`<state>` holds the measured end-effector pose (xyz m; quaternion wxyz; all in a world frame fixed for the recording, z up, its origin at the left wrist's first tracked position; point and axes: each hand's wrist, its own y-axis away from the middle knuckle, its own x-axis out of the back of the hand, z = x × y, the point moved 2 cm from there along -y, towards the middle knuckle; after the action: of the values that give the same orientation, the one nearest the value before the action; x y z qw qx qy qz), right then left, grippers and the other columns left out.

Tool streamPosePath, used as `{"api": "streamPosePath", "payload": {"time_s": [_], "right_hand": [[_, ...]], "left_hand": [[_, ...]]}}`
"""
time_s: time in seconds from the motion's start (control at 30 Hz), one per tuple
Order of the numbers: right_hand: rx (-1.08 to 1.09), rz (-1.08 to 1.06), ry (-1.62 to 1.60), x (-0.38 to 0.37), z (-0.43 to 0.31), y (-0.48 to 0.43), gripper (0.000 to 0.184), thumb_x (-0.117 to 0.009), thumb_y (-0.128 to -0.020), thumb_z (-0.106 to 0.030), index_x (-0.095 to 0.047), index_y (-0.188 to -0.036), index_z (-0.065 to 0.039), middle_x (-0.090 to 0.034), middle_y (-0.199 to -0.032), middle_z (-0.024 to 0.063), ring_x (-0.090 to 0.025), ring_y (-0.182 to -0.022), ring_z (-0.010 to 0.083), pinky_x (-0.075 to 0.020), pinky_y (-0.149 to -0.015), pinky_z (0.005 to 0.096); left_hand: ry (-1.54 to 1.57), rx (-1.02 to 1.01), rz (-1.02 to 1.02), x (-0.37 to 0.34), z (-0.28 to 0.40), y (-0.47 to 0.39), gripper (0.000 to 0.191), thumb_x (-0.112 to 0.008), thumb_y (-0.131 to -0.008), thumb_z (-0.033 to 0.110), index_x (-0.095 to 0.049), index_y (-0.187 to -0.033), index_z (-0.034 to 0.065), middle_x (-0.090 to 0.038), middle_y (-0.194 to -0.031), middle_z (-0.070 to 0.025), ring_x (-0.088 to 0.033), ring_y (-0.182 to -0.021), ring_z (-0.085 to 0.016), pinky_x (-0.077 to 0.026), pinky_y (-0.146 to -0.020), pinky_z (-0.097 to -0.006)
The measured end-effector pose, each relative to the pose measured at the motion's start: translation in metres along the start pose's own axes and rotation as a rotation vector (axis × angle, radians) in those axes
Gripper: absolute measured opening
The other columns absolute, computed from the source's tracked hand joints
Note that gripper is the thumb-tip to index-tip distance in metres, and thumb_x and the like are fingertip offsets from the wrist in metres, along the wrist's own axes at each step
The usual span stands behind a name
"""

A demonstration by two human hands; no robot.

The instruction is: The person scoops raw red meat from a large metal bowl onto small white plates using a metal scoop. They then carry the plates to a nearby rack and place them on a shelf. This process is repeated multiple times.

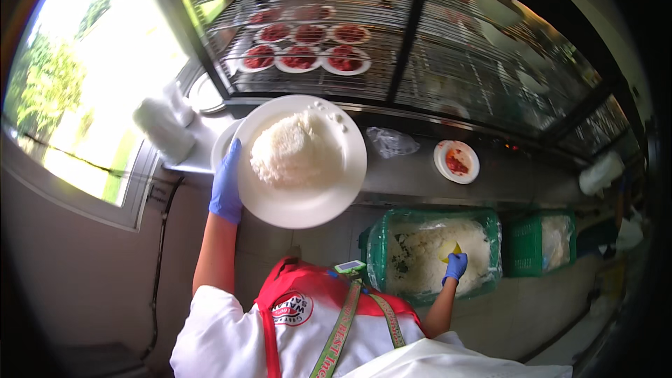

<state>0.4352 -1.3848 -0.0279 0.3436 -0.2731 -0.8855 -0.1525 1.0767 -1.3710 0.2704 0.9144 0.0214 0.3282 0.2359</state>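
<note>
My left hand [227,189], in a blue glove, grips the left rim of a round white plate [336,189]. A mound of white rice [289,152] sits on that plate, with a few loose clumps near its far rim. Lower right, my gloved right hand [455,266] holds a yellow scoop [449,251], whose exact shape is hard to make out. The scoop is at the rice [425,275] inside a green plastic crate [370,257] lined with clear plastic. Another white plate [222,142] shows partly behind the held one.
A glass display cabinet [401,37] with wire shelves holds several plates of red food [298,58]. On the metal counter [399,178] lie a crumpled plastic bag [392,142] and a plate with red food remains [457,161]. A second green crate [525,247] stands at right.
</note>
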Motion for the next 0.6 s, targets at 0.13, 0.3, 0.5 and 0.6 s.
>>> {"api": "streamPosePath", "payload": {"time_s": [0.13, 0.3, 0.5, 0.6], "right_hand": [[0.034, 0.022, 0.061, -0.023, 0.026, 0.003, 0.041, -0.071, -0.070, -0.017, -0.053, -0.103, -0.001, -0.057, -0.101, 0.0151, -0.053, -0.094, 0.0259, -0.0428, -0.086, 0.0353], [0.001, -0.079, -0.022, -0.012, -0.035, 0.057, 0.039, -0.065, -0.074, -0.017, -0.053, -0.108, -0.001, -0.056, -0.110, 0.0156, -0.053, -0.102, 0.0280, -0.0409, -0.092, 0.0364], [0.049, -0.015, -0.080, -0.028, -0.064, 0.100, 0.035, -0.062, -0.076, -0.010, -0.054, -0.109, 0.001, -0.057, -0.111, 0.0150, -0.053, -0.103, 0.0270, -0.0413, -0.092, 0.0350], [0.081, 0.054, -0.045, -0.014, -0.093, 0.132, 0.035, -0.060, -0.078, -0.010, -0.053, -0.110, 0.001, -0.056, -0.113, 0.0153, -0.052, -0.106, 0.0270, -0.0400, -0.094, 0.0355]], "left_hand": [[-0.109, -0.264, 0.167, 0.062, 0.098, -0.004, 0.046, -0.049, -0.094, 0.034, -0.050, -0.122, -0.0027, -0.060, -0.110, -0.0107, -0.059, -0.095, -0.018, -0.049, -0.083, -0.0309], [-0.157, -0.380, 0.273, 0.177, 0.206, -0.047, 0.047, -0.049, -0.094, 0.035, -0.051, -0.119, -0.0049, -0.061, -0.107, -0.0128, -0.061, -0.091, -0.019, -0.052, -0.077, -0.0306], [-0.087, -0.498, 0.476, 0.256, 0.301, -0.124, 0.040, -0.048, -0.095, 0.031, -0.052, -0.114, -0.0031, -0.063, -0.105, -0.0140, -0.063, -0.088, -0.026, -0.054, -0.079, -0.0376], [-0.019, -0.472, 0.507, 0.234, 0.303, -0.170, 0.038, -0.052, -0.093, 0.030, -0.053, -0.113, -0.0020, -0.063, -0.104, -0.0132, -0.063, -0.089, -0.025, -0.055, -0.077, -0.0377]]}}
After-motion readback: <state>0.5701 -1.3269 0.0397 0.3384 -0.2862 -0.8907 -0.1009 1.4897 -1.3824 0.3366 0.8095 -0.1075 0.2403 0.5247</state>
